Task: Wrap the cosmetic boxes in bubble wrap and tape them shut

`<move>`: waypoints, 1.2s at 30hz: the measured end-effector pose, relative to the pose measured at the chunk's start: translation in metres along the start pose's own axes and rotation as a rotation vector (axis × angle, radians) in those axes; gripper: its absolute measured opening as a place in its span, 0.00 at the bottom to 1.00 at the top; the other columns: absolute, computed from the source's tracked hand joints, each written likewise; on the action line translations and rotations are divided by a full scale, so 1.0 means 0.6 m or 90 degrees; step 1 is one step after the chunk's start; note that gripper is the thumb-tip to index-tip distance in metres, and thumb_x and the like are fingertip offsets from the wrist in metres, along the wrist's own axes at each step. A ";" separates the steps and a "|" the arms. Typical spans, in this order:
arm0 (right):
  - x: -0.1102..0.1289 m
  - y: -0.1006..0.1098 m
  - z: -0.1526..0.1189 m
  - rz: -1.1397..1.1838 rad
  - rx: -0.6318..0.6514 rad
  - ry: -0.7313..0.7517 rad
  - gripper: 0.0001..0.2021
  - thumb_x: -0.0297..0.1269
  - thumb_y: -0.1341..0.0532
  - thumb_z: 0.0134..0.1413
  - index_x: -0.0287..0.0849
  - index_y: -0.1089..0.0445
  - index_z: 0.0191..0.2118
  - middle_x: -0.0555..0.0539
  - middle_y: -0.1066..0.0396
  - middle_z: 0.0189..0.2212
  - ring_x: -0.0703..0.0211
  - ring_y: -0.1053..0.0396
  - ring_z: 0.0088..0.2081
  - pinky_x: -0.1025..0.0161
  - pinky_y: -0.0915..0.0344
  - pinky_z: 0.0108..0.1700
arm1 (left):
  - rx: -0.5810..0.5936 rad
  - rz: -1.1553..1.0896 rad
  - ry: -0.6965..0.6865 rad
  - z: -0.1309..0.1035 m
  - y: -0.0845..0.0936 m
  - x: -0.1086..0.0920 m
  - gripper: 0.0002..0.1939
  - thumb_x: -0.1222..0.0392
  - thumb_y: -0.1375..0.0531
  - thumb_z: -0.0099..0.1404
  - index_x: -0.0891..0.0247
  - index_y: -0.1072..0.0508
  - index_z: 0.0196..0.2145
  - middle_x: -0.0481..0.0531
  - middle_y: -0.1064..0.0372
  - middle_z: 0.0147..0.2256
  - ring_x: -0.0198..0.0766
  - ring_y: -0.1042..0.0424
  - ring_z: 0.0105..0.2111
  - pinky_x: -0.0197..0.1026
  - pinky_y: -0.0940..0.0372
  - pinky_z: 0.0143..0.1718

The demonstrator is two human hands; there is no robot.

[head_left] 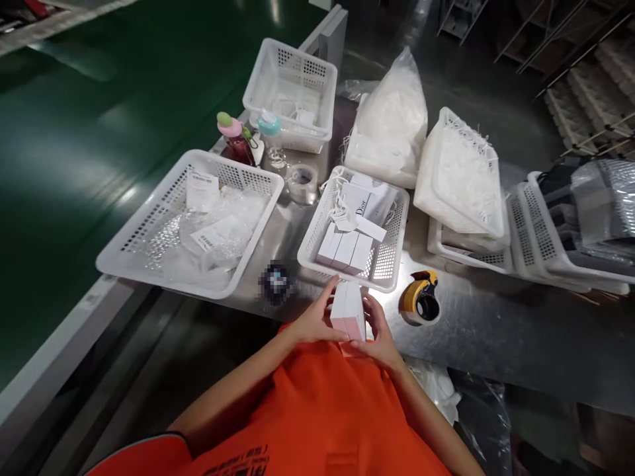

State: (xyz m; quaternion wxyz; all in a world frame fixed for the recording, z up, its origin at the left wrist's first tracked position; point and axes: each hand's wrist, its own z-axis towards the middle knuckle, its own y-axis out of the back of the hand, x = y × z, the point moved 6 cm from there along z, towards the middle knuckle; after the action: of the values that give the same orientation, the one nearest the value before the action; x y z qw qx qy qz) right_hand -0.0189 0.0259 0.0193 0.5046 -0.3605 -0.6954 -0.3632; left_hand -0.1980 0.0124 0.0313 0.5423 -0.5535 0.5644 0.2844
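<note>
Fingers (326, 297) partly hide the white boxes (348, 307), and pixelation blurs a dark object (276, 283) nearby.

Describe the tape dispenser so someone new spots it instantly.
On the metal table, find the white basket with black "Dior" lettering inside. Just off its near right corner, on bare metal, sits the tape dispenser. Its yellow-and-black body sets it apart from the white baskets and from the loose clear tape roll left of that basket.
</note>
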 end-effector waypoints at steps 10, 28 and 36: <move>0.106 0.032 -0.061 -0.019 -0.157 0.178 0.46 0.63 0.27 0.39 0.50 0.42 0.62 0.38 0.36 0.60 0.39 0.35 0.62 0.41 0.38 0.66 | 0.041 0.063 -0.083 -0.034 -0.038 -0.072 0.69 0.43 0.24 0.45 0.57 0.58 0.73 0.67 0.52 0.71 0.62 0.46 0.69 0.60 0.46 0.68; 0.156 0.043 -0.079 -0.015 -0.086 0.214 0.37 0.56 0.25 0.41 0.51 0.38 0.54 0.38 0.36 0.62 0.38 0.36 0.64 0.43 0.34 0.61 | 0.013 0.213 -0.071 -0.069 -0.057 -0.121 0.66 0.46 0.25 0.48 0.54 0.59 0.73 0.64 0.54 0.71 0.64 0.47 0.69 0.64 0.49 0.69; 0.193 0.032 -0.046 -0.196 0.079 0.200 0.60 0.49 0.25 0.42 0.52 0.61 0.74 0.37 0.47 0.68 0.37 0.43 0.68 0.42 0.39 0.67 | 0.110 0.476 -0.097 -0.032 -0.084 -0.177 0.66 0.55 0.26 0.47 0.48 0.61 0.74 0.62 0.53 0.66 0.64 0.43 0.66 0.63 0.39 0.64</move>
State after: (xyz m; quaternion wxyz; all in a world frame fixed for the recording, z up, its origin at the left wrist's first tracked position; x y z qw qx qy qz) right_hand -0.0171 0.0268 0.1398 0.5664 -0.1573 -0.6761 -0.4442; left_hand -0.1778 0.0167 0.1485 0.4863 -0.2395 0.7072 0.4538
